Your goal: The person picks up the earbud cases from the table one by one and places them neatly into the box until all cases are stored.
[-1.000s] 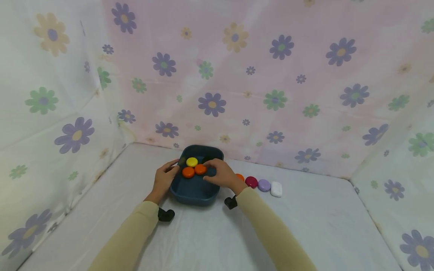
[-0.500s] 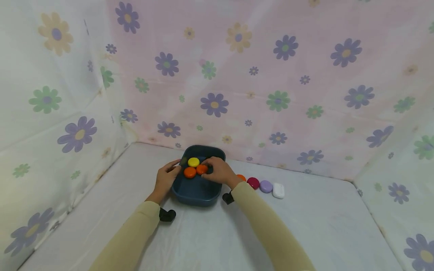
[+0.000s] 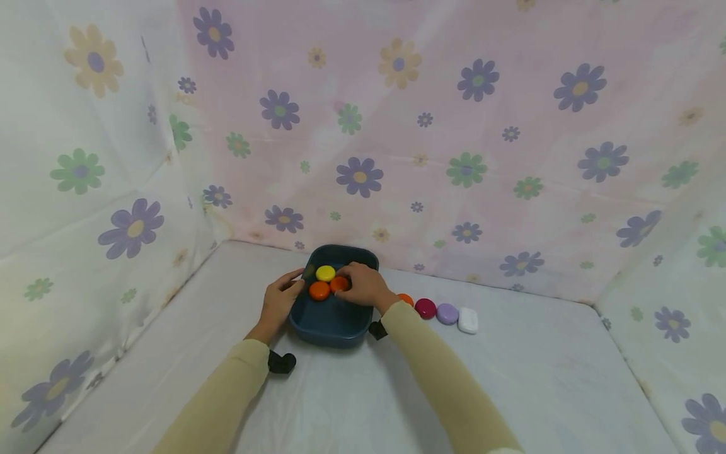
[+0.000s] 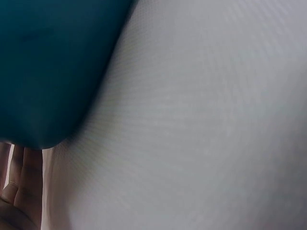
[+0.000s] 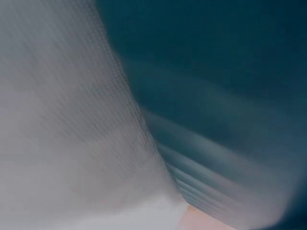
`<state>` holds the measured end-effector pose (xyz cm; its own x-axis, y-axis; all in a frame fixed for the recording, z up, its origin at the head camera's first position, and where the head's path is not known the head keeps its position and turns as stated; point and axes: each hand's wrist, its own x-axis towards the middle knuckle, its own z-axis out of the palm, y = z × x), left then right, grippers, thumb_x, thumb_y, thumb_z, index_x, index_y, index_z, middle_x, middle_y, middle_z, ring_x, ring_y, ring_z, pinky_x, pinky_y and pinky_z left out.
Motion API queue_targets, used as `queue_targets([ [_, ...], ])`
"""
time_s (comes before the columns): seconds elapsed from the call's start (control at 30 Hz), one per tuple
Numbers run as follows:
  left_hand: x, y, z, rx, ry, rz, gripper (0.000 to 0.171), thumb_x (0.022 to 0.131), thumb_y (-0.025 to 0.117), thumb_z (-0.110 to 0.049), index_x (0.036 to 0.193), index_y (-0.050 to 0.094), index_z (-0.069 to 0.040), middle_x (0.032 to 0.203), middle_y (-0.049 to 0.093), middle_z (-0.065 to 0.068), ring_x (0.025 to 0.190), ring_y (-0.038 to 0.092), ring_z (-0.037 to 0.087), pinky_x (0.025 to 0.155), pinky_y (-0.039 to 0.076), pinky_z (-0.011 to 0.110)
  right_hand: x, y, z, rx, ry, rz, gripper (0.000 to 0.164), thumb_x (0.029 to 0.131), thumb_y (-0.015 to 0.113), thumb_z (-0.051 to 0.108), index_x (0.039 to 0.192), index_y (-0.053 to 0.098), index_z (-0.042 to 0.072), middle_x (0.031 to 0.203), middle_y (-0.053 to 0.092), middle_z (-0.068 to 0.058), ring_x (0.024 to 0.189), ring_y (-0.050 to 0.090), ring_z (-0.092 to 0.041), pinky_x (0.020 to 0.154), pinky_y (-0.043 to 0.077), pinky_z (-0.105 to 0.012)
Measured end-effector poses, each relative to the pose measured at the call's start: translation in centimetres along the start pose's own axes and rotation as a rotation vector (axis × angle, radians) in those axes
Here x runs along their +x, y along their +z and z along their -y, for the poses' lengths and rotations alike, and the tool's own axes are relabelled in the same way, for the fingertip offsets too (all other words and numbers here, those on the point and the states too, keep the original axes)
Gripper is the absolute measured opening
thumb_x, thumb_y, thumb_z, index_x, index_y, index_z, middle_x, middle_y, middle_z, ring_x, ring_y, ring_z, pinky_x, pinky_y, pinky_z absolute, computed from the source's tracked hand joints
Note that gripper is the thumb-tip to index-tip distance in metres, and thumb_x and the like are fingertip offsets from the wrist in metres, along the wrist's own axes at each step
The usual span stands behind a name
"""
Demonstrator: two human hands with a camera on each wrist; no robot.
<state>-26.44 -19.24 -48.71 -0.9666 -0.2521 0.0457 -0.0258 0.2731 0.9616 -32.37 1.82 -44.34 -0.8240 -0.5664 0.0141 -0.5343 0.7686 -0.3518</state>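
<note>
A dark blue deep rectangular dish (image 3: 329, 328) stands on the white cloth, also filling the upper part of the left wrist view. My left hand (image 3: 279, 302) holds its left wall, thumb at the rim; several fingers (image 4: 29, 187) show along the outside in the left wrist view. My right hand (image 3: 365, 287) reaches in over the right wall and pinches a glossy orange-red disc (image 3: 338, 285) between thumb and fingertips. Beside that disc lie another orange disc (image 3: 319, 291) and a yellow disc (image 3: 326, 273), all close together. The right wrist view shows mostly the dish wall (image 5: 206, 96), blurred.
Right of the dish, a row on the cloth holds an orange disc (image 3: 405, 299) partly behind my right wrist, a dark red disc (image 3: 425, 308), a lilac disc (image 3: 447, 314) and a white rounded block (image 3: 467, 320). A flowered curtain (image 3: 408, 157) rises behind.
My right thumb and fingertips have closed in on the orange-red disc, which now looks tilted. My left hand keeps its place on the dish. The head view has shifted slightly.
</note>
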Motion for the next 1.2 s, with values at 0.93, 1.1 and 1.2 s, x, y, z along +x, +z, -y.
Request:
queue_targets([
  [0.93, -0.2, 0.1, -0.1, 0.011, -0.013, 0.000, 0.037, 0.095, 0.058, -0.029, 0.131, 0.061, -0.020, 0.113, 0.067, 0.016, 0.096, 0.058, 0.020, 0.079, 0.046, 0.022, 1.4, 0.5, -0.2, -0.207, 0.011, 0.088, 0.049, 0.088, 0.066, 0.044, 0.133, 0.059, 0.026, 0.132, 0.060, 0.003, 0.108, 0.055, -0.021, 0.094, 0.045, -0.037],
  [1.1, -0.1, 0.1, -0.1, 0.000, -0.024, 0.004, 0.038, 0.095, 0.058, -0.030, 0.132, 0.061, -0.021, 0.113, 0.067, 0.016, 0.097, 0.059, 0.021, 0.079, 0.047, 0.021, 1.4, 0.5, -0.2, -0.196, 0.020, 0.089, 0.048, 0.087, 0.069, 0.041, 0.132, 0.060, 0.027, 0.128, 0.062, 0.003, 0.103, 0.055, -0.021, 0.092, 0.045, -0.037],
  [1.2, 0.0, 0.0, -0.2, -0.005, -0.020, 0.002, 0.038, 0.095, 0.058, -0.030, 0.131, 0.061, -0.021, 0.113, 0.067, 0.016, 0.097, 0.059, 0.021, 0.078, 0.047, 0.021, 1.5, 0.5, -0.1, -0.201, 0.029, 0.097, 0.048, 0.087, 0.069, 0.040, 0.132, 0.059, 0.028, 0.125, 0.063, 0.003, 0.100, 0.054, -0.020, 0.091, 0.045, -0.036],
])
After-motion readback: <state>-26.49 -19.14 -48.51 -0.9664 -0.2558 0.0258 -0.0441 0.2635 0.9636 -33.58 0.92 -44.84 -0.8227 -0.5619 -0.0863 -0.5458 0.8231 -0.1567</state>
